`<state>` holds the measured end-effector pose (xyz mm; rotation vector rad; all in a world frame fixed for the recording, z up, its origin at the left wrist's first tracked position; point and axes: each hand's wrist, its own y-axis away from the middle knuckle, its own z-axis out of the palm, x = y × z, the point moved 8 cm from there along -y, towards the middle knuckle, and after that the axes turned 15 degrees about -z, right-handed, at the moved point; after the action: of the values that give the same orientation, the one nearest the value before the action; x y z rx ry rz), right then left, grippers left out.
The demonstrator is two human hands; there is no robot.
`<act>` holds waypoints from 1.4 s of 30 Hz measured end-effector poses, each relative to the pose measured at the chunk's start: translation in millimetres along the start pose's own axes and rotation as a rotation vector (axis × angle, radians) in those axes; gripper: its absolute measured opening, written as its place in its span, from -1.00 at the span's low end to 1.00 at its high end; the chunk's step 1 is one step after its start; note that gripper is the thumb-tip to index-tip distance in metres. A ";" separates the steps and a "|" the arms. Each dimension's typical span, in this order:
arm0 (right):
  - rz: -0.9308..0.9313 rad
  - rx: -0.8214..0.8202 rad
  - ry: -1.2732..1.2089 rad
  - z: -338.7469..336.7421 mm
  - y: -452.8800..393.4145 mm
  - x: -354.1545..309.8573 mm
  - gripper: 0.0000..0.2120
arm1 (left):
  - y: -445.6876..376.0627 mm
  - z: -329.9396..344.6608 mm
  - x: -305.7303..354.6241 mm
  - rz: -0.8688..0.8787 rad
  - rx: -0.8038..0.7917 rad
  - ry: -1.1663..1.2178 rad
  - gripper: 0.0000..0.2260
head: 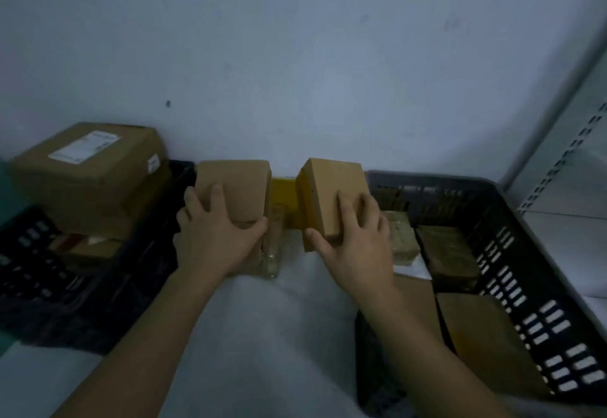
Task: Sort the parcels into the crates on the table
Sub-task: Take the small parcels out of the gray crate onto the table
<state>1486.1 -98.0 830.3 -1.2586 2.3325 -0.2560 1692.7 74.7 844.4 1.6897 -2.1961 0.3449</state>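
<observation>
My left hand [213,237] grips a brown cardboard parcel [235,184] between the two crates. My right hand [351,240] grips a second brown parcel [331,187], tilted, just left of the right crate's rim. A black crate [138,253] stands at the left and holds a large brown box with a white label [88,174] on top of other parcels. A dark slotted crate [525,269] at the right holds several brown parcels [450,253]. A yellow parcel [284,194] lies behind, between the two held parcels.
A white table [262,335] runs between the crates. A pale wall [295,72] stands close behind. A white metal shelf upright [565,161] is at the far right. A clear plastic-wrapped item [272,253] sits under my left hand's parcel.
</observation>
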 end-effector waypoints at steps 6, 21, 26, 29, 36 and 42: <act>-0.008 -0.223 0.002 95.3 42.8 -69.2 -0.12 | -11.6 30.2 -104.0 -0.083 -0.083 -0.087 0.06; 0.105 -0.583 0.048 265.8 89.8 -100.3 -0.14 | -38.7 152.4 -225.5 -0.222 -0.338 -0.255 0.04; 0.140 -0.677 0.058 306.0 95.0 -105.4 -0.14 | -52.3 182.5 -238.5 -0.178 -0.377 -0.262 0.05; 0.147 -0.667 0.059 325.3 96.2 -113.3 -0.14 | -63.3 197.4 -239.5 -0.132 -0.419 -0.277 0.05; 0.060 -0.643 0.007 347.6 92.6 -119.8 -0.21 | -93.8 219.3 -248.6 -0.024 -0.443 -0.260 -0.23; 0.048 -0.747 0.079 352.3 92.6 -124.4 -0.05 | -100.7 231.6 -244.9 0.029 -0.488 -0.290 -0.12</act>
<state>1648.2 77.4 528.4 -1.5177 2.6185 0.6546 1817.3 172.6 530.3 1.5014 -2.2556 -0.4268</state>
